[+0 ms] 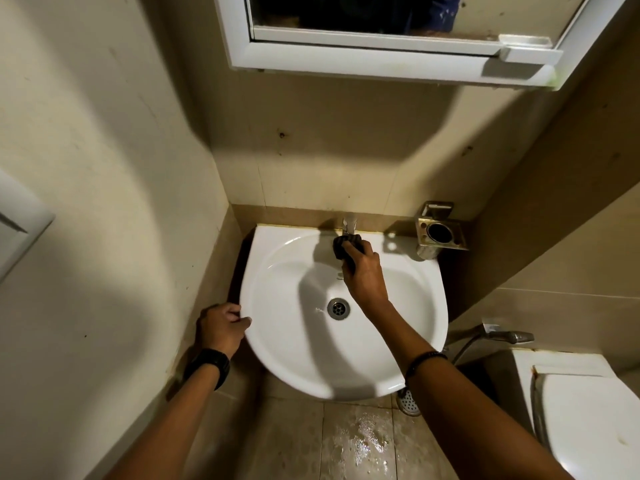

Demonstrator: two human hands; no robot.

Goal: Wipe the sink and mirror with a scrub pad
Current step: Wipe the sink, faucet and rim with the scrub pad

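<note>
At twelve o'clock of one white sink (pixel 277 358), right hand (pixel 363 275) fingers (pixel 353 252) pinch one dark scrub pad (pixel 343 244) under the tap (pixel 349 223). Left hand (pixel 220 329) fingers curl on the rim at nine o'clock.

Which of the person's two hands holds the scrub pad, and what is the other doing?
The right hand grips the dark scrub pad at the tap. The left hand, with the black wristwatch, only grips the sink rim.
</note>
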